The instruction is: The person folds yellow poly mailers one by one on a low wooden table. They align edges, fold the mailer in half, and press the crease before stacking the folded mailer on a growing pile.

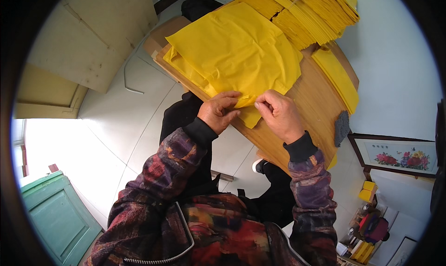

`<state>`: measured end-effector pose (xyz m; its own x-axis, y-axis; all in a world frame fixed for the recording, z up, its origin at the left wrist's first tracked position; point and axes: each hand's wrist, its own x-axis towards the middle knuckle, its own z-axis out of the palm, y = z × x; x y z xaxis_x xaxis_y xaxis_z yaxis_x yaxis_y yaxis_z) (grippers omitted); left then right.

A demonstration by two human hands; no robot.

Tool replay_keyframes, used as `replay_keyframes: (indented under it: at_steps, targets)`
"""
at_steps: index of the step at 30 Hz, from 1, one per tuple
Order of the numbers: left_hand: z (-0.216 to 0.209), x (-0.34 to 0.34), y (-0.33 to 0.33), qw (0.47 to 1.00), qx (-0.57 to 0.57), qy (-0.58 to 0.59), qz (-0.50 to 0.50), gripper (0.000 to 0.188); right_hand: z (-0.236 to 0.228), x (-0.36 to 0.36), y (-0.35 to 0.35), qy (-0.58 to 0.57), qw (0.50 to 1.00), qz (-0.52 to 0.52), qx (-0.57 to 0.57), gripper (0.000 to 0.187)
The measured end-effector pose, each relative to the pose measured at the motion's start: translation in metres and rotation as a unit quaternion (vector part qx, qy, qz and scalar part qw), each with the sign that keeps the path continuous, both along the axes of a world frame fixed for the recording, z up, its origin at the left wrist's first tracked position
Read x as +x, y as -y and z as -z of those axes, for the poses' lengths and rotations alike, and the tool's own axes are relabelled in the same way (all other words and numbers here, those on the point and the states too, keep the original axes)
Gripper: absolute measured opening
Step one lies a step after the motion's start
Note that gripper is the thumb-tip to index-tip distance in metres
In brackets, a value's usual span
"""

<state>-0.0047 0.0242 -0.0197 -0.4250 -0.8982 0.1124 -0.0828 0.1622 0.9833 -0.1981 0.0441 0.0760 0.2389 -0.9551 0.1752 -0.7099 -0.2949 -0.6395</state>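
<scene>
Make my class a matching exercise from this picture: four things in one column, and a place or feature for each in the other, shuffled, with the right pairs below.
Things
1. Large yellow sheet
2. Grey pad
3. Green panel
4. Framed picture

Places or features
A. Shows flowers
B. At the lower left of the view
C. Left hand and right hand at its near edge
D. At the right edge of the table

Pairs: 1-C, 2-D, 3-B, 4-A
</scene>
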Motion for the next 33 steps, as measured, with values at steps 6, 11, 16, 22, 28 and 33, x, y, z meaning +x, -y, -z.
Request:
replay_keyframes:
  at_steps: [6, 11, 16, 22, 28, 33]
  targets:
    - [0.006, -0.004, 0.001, 0.999, -0.028, 0.025, -0.038, 0.017, 0.014, -0.005, -0.024, 0.042, 0.995, 0.088, -0.007, 0.007]
    - [0.013, -0.007, 0.001, 0.997, -0.025, -0.026, -0.067, 0.014, 0.04, -0.005, -0.053, -0.041, 0.997, 0.057, 0.044, 0.013]
    - [0.013, -0.006, 0.002, 0.998, 0.004, -0.036, -0.057, 0.014, 0.052, -0.005, -0.049, -0.089, 0.995, 0.028, -0.041, 0.012]
    - [0.01, -0.006, 0.001, 0.998, -0.007, -0.029, -0.06, 0.013, 0.047, -0.006, -0.044, -0.036, 0.998, 0.037, 0.021, 0.007]
    - [0.007, -0.004, 0.002, 0.998, -0.007, -0.024, -0.053, 0.013, 0.039, -0.01, -0.036, 0.018, 0.995, 0.017, 0.102, 0.009]
    - [0.006, -0.004, 0.002, 0.999, 0.01, -0.013, -0.049, 0.013, 0.033, -0.013, -0.03, 0.051, 0.981, 0.011, 0.184, 0.01]
